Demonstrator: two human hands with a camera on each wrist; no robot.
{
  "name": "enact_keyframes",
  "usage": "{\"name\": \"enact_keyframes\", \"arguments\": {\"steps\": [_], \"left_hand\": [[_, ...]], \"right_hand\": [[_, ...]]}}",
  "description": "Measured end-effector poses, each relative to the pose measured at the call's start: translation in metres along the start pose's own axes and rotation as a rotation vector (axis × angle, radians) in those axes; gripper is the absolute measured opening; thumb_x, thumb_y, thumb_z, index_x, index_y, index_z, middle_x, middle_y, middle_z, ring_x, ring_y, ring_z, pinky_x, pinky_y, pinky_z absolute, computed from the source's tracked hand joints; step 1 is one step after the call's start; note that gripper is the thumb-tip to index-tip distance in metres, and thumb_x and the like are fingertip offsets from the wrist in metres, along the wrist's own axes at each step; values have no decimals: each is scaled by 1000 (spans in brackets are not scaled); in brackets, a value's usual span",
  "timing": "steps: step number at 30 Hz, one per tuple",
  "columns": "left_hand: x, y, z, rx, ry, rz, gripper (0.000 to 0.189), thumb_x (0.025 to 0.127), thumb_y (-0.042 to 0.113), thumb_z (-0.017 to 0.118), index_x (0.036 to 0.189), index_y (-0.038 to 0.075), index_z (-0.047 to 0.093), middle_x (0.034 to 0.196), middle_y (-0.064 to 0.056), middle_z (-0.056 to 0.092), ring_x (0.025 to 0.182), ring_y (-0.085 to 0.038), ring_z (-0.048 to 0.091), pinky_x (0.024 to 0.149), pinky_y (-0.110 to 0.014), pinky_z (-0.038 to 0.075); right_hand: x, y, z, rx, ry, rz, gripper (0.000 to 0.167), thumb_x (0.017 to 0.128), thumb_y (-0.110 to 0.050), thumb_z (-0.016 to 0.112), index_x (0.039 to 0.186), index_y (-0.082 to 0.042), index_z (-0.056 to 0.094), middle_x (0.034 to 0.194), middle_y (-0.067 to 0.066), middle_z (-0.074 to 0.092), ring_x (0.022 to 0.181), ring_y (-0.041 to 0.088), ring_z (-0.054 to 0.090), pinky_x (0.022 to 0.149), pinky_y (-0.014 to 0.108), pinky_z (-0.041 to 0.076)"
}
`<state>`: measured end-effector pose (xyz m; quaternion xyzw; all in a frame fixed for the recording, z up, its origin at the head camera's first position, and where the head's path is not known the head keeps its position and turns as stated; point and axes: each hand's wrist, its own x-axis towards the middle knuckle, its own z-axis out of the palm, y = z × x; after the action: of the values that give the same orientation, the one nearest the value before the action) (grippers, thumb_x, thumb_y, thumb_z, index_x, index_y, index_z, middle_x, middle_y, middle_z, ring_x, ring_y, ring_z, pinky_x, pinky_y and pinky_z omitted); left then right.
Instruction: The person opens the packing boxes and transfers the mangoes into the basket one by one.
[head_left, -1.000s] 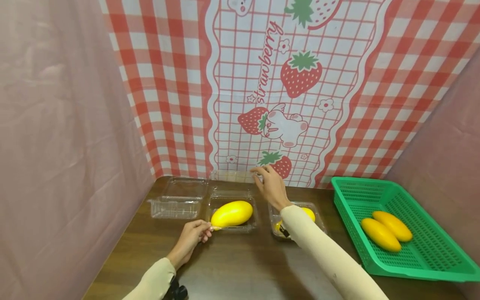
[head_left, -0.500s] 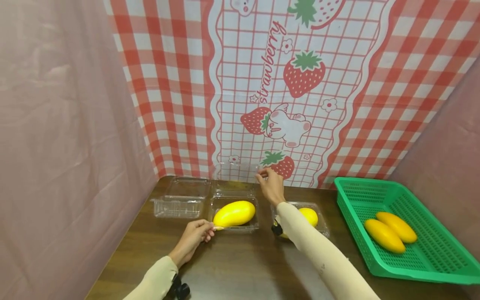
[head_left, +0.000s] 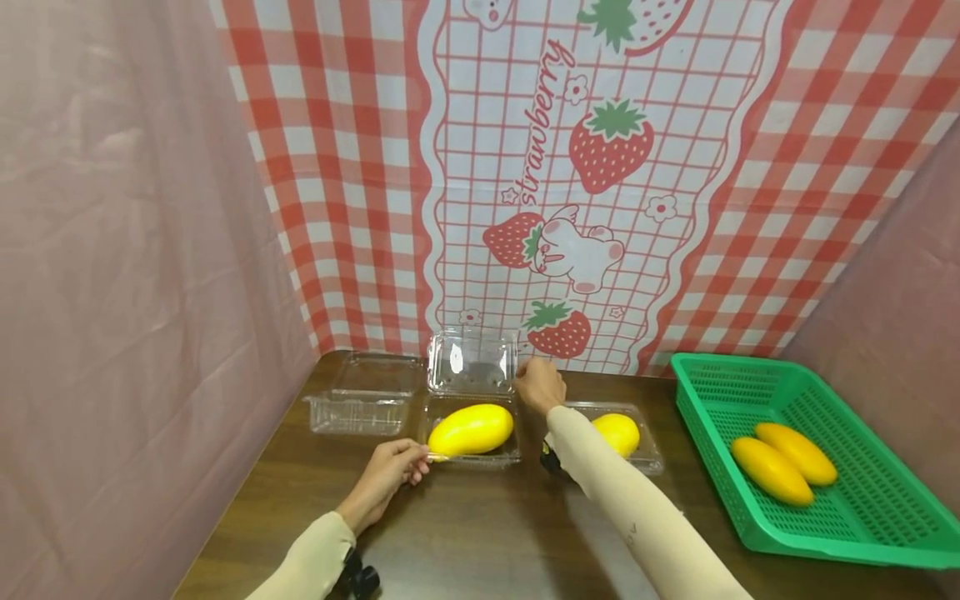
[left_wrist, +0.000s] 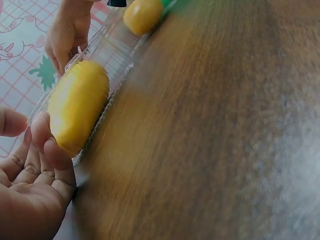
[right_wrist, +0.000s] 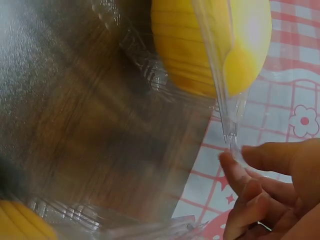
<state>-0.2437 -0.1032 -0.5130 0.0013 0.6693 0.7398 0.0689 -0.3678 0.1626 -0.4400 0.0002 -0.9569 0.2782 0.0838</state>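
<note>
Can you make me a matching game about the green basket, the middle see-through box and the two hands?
Things:
1. green basket
2. left hand
3. middle clear box
4. right hand

Places and states:
A. at the raised lid's right edge
B. has one yellow fruit inside
C. at a box's near left corner
D. has two yellow fruits inside

Pairs: 1-D, 2-C, 3-B, 4-A

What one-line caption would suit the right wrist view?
Fingers pinch the edge of a clear plastic lid, with a yellow fruit at top and part of another at lower left.
</note>
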Motion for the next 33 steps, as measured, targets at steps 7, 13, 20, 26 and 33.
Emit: {"name": "enact_keyframes", "arguments": {"steps": [7, 13, 20, 26, 33], "left_hand": [[0, 0, 1, 5, -10, 4, 18, 97, 8, 65, 92, -9, 67, 73, -5, 62, 63, -12, 54, 58, -21, 48], [-1, 0, 2, 9, -14, 7, 19, 98, 10, 64, 92, -9, 67, 73, -5, 62, 63, -12, 53, 58, -21, 48], [-1, 1, 1, 6, -19, 18, 21, 99, 11, 64, 93, -10, 66, 74, -5, 62, 64, -12, 54, 58, -22, 48], [-1, 1, 1, -1, -12, 7, 20, 98, 8, 64, 95, -12, 66, 74, -6, 62, 64, -13, 54, 58, -22, 48], [0, -1, -1, -6, -16, 4, 21, 99, 10, 64, 95, -11, 66, 75, -6, 62, 64, -13, 54, 59, -22, 49]], "right_hand": [[-2, 1, 1, -69, -53, -51, 11, 89, -15, 73, 95, -8, 80, 100, 11, 76, 89, 36, 70, 81, 56, 57], [-4, 3, 3, -108, -105, -84, 13, 95, -21, 73, 94, -10, 79, 96, 10, 75, 84, 33, 70, 78, 55, 57], [-5, 4, 2, -127, -122, -92, 17, 97, -25, 72, 97, -10, 78, 94, 10, 74, 81, 30, 68, 77, 52, 58], [-7, 4, 0, -113, -113, -125, 15, 96, -22, 74, 103, -9, 78, 100, 11, 74, 87, 33, 69, 76, 51, 59], [-8, 3, -1, -52, -114, -185, 18, 94, -18, 75, 108, -6, 77, 100, 9, 75, 87, 29, 70, 77, 46, 60]]}}
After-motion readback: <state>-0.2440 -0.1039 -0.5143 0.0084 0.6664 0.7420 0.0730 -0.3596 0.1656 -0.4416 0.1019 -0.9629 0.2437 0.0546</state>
